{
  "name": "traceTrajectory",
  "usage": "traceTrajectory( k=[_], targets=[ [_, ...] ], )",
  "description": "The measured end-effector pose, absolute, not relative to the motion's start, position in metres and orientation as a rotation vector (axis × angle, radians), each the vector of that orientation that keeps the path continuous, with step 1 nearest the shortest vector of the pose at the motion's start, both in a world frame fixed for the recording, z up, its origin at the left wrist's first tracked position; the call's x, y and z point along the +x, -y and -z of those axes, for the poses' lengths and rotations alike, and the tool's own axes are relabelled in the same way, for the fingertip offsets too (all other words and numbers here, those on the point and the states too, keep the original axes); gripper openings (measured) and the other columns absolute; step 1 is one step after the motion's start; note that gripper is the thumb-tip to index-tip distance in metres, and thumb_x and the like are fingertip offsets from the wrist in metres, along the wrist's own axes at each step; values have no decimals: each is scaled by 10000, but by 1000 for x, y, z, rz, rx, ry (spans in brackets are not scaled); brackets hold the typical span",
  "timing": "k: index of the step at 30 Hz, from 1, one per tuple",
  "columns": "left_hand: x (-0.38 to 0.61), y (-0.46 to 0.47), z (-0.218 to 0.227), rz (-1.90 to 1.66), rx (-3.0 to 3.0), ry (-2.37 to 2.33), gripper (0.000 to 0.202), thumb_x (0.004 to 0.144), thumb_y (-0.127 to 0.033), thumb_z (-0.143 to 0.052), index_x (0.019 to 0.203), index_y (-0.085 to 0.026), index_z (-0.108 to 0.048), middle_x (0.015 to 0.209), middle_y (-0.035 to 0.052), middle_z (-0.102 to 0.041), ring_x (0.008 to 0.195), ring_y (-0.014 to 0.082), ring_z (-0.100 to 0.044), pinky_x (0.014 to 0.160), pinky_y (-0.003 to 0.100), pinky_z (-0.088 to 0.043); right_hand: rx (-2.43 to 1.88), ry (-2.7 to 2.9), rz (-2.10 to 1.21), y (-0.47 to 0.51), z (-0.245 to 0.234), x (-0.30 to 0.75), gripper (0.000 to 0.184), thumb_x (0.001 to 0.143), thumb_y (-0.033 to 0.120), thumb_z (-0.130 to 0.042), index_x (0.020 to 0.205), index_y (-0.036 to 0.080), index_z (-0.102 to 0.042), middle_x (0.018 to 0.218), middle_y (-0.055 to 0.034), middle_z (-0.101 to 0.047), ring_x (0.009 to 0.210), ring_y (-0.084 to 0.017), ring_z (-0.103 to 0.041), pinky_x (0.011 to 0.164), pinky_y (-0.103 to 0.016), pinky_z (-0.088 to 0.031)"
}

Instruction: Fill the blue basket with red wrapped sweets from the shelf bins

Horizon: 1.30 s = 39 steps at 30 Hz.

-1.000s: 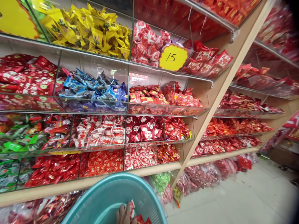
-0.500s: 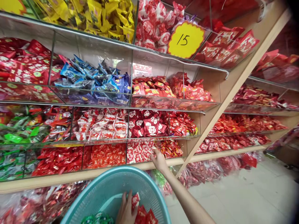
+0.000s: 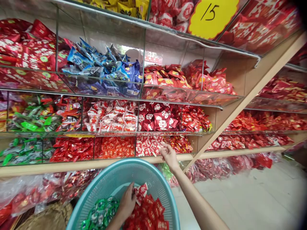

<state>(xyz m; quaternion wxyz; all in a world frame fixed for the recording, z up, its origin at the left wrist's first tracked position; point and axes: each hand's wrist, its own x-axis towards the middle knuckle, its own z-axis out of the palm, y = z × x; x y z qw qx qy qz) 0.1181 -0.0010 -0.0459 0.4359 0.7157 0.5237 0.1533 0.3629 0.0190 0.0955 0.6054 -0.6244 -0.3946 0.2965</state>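
Observation:
My left hand [image 3: 127,202] reaches down inside a teal plastic basket [image 3: 122,166]. Its fingers curl around some red-and-white wrapped candies [image 3: 141,192], though the palm side is hidden. Beneath it lie a pile of red wrapped candies [image 3: 150,212] and, on the left, green wrapped candies [image 3: 102,210]. My right hand [image 3: 169,156] is stretched past the basket's far rim to the lowest shelf. Fingers pinched, it is at the front of a bin of small red-and-white candies [image 3: 148,144]; whatever is between the fingertips is too small to make out.
Clear dividers split the shelves into bins of wrapped candy, with blue packets [image 3: 96,68] higher up. A yellow price tag [image 3: 212,17] reads 15. A slanting wooden post [image 3: 216,137] stands right of my right hand. Bagged goods [image 3: 211,167] line the floor below.
The view has moved closer and shifts the shelves upward. More of the basket's candies show. My left hand has turned, its fingers drawn together; my right hand has pulled back slightly, its fingers pinched.

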Motion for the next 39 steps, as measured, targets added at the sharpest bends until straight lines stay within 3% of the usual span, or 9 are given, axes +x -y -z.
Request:
traceTrajectory(
  k=[5, 8, 11, 14, 19, 23, 28, 35, 39],
  targets=[
    [118, -2, 45, -403, 1745, -1306, 506, 758, -98, -386, 1260, -58, -433, 1075, 116, -645, 989, 163, -605, 930, 285, -424, -1474, 1106, -1053, 8, -60, 310, 356, 702, 390, -622, 974, 179, -533, 760, 34, -578, 394, -60, -469, 335, -182, -309],
    [119, -2, 44, -405, 1753, -1299, 508, 756, -86, -387, 1262, -76, -432, 1089, 108, -640, 1000, 156, -605, 931, 277, -421, -1678, 1167, -1006, 10, -27, 280, 215, 731, 264, -555, 926, 174, -547, 717, 38, -579, 400, -79, -485, 378, -205, -358],
    [120, -1, 42, -416, 1780, -1303, 516, 753, -105, -405, 1267, -103, -443, 1183, 109, -607, 1091, 166, -569, 974, 281, -394, -1824, 1239, -855, 10, -12, 267, 189, 716, 175, -553, 901, 181, -589, 757, -3, -628, 617, -155, -600, 555, -251, -455],
    [121, -1, 39, -448, 1839, -1270, 477, 768, -157, -405, 1234, -118, -498, 1236, 114, -580, 1163, 182, -526, 1017, 289, -358, -1867, 1394, -614, 9, -27, 275, 196, 763, 191, -542, 946, 192, -611, 817, -37, -659, 804, -197, -614, 714, -276, -452],
    [122, 1, 37, -478, 1874, -1201, 478, 746, -164, -406, 1202, -127, -545, 1172, 103, -613, 1111, 187, -552, 1004, 299, -376, -1986, 1458, -285, -8, -89, 326, 247, 914, 262, -360, 1021, 178, -567, 860, -52, -671, 715, -149, -624, 667, -234, -430],
    [122, 3, 36, -493, 1829, -1182, 514, 705, -147, -436, 1207, -163, -547, 1162, 86, -622, 1035, 185, -583, 959, 304, -416, -2486, 1407, -102, -32, -114, 360, 280, 894, 297, -442, 1104, 140, -540, 1044, -143, -648, 878, -209, -652, 716, -273, -442],
    [122, 5, 35, -489, 1779, -1190, 523, 694, -131, -429, 1202, -162, -549, 1183, 75, -610, 1046, 167, -577, 951, 273, -422, -2629, 1414, -151, -50, -108, 368, 379, 846, 395, -533, 1083, 103, -583, 1023, -201, -652, 936, -286, -653, 731, -327, -471],
    [122, 5, 39, -515, 1775, -1173, 524, 700, -190, -437, 1207, -132, -554, 1216, 108, -591, 1117, 198, -554, 978, 281, -415, -2678, 1439, -111, -51, -108, 369, 299, 880, 98, -386, 1097, 128, -589, 954, -175, -679, 910, -234, -669, 732, -293, -480],
    [122, 3, 45, -508, 1781, -1163, 543, 682, -187, -448, 1206, -106, -560, 1231, 130, -587, 1141, 211, -546, 986, 276, -409, -2636, 1444, -27, -60, -119, 368, 331, 887, 101, -378, 1181, 120, -528, 1010, -212, -651, 930, -254, -658, 750, -326, -479]
  ],
)
